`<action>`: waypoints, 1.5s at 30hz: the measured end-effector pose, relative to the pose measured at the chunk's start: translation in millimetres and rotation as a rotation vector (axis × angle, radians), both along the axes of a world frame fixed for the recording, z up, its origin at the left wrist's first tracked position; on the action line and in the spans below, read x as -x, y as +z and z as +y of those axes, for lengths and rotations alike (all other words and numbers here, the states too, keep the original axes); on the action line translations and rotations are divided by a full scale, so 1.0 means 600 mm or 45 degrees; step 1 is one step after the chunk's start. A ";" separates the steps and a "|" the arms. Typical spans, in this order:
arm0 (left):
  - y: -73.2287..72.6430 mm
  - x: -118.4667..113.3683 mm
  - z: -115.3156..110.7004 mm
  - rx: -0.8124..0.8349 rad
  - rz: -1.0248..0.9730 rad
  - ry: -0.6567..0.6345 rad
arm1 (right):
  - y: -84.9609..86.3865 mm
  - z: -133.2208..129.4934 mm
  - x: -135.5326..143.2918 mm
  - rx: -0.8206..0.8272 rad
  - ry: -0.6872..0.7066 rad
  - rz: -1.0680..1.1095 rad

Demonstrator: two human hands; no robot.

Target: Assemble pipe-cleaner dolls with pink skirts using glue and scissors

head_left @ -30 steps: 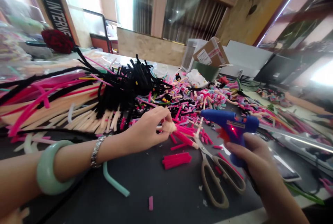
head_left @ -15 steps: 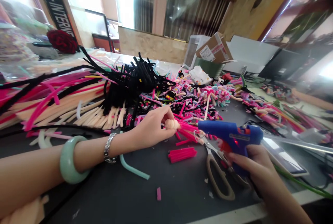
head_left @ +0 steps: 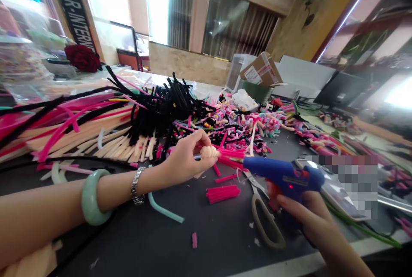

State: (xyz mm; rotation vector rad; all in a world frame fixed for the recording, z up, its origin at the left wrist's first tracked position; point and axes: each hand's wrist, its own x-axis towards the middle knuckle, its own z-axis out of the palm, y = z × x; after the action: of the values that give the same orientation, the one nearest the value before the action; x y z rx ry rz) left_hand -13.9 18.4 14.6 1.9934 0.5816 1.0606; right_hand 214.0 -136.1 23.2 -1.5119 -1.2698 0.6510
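My left hand pinches a small cream-coloured fuzzy piece with bright pink strands fanning out to its right. Wrapped around the handle of a blue glue gun is my right hand, and the gun's nozzle points left, at the pink strands. Whether the tip touches them I cannot tell. Grey-handled scissors lie on the dark table below the gun. Between the hands and the near edge rests a short pink bundle.
Black stems and cream stems pile up at the left. Small multicoloured pieces heap behind the hands. A cardboard box stands at the back. A pale blue-green stem and pink scrap lie nearer.
The view has shifted slightly. The glue gun's nozzle has come closer to the cream piece and now overlaps the ends of the pink strands. Both hands keep their holds.
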 end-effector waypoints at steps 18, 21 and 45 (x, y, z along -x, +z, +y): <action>-0.011 0.001 -0.001 -0.040 0.138 -0.026 | -0.018 0.008 -0.003 0.176 0.113 -0.010; -0.011 0.000 0.000 -0.007 0.106 -0.031 | -0.019 0.011 -0.011 0.274 0.200 0.170; -0.010 -0.002 0.000 -0.030 0.185 0.110 | 0.028 0.027 -0.089 -0.092 -0.038 0.051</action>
State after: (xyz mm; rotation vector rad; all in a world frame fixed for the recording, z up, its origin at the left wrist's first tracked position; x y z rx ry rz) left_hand -12.8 18.1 8.4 2.0941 0.7416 0.9835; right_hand 267.3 -119.9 39.8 -1.4490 -1.2251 0.6068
